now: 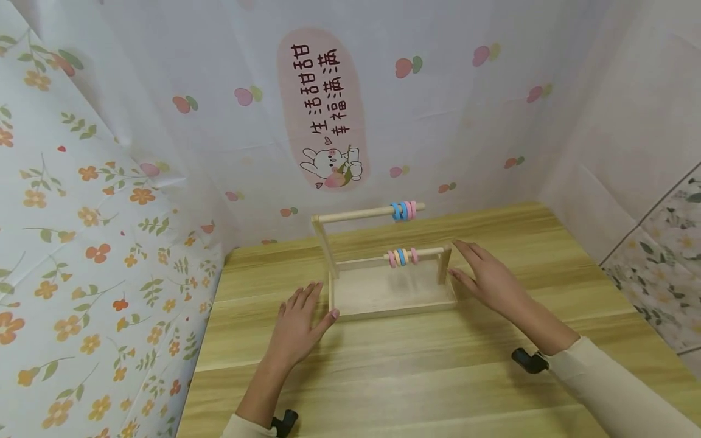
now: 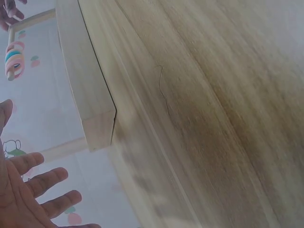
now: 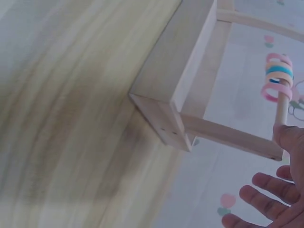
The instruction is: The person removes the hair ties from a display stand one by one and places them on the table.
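Note:
A pale wooden rack (image 1: 391, 314) with a shallow tray base and two posts stands on the table. The taller left post carries an upper dowel (image 1: 356, 215) holding several blue and pink rings (image 1: 403, 211). From the shorter right post (image 1: 445, 267) a lower dowel points left, with several pink, cream and blue rings (image 1: 402, 257) on it. My left hand (image 1: 298, 325) is beside the tray's left front corner, fingers spread. My right hand (image 1: 490, 280) is at the rack's right side, fingers extended, its thumb (image 3: 285, 135) close to the right post; whether it touches is unclear.
The wood-grain table (image 1: 394, 377) runs back to a white printed cloth (image 1: 438, 140). A floral cloth (image 1: 98, 274) hangs on the left, and another patterned surface (image 1: 657, 267) stands to the right. Black wrist mounts (image 1: 529, 361) stick out near both sleeves.

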`<state>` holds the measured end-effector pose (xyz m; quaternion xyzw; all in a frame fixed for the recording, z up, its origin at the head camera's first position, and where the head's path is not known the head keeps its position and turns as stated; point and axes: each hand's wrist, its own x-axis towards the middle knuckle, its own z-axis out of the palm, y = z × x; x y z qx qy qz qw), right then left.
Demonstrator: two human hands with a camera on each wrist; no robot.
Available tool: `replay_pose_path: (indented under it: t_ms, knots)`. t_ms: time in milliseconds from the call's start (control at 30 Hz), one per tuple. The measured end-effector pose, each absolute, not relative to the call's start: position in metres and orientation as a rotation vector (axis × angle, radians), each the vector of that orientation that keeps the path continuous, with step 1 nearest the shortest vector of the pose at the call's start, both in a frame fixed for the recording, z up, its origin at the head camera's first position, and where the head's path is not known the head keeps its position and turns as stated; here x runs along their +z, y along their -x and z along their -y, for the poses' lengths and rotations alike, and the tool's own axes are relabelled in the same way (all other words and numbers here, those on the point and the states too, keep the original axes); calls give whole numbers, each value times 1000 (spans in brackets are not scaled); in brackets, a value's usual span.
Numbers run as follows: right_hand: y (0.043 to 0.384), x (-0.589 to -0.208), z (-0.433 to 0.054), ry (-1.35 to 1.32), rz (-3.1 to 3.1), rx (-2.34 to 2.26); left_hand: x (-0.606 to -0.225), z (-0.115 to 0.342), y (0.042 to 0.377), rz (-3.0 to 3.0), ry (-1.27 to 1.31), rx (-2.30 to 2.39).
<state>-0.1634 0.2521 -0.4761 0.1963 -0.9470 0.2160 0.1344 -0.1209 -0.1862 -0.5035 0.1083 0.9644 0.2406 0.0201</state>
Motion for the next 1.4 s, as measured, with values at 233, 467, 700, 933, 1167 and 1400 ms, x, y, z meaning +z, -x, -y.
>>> replay_pose_path:
  t_ms: [233, 467, 700, 933, 1167, 1400]
  knots:
    - [176, -471, -242, -602, 2744, 617, -507, 186, 120, -2994, -346, 756]
    - [184, -473, -237, -620, 2725, 591, -509, 185, 120, -2983, -349, 755]
    - [190, -475, -233, -676, 2678, 572, -513, 183, 120, -2983, -370, 765]
    - [196, -477, -231, -662, 2642, 553, -513, 182, 123, -2973, -390, 753]
    - [206, -481, -230, -719, 2580, 486, -509, 182, 127, -2979, -377, 737]
    - [205, -480, -234, -709, 2599, 458, -512, 172, 135, -3003, -422, 803]
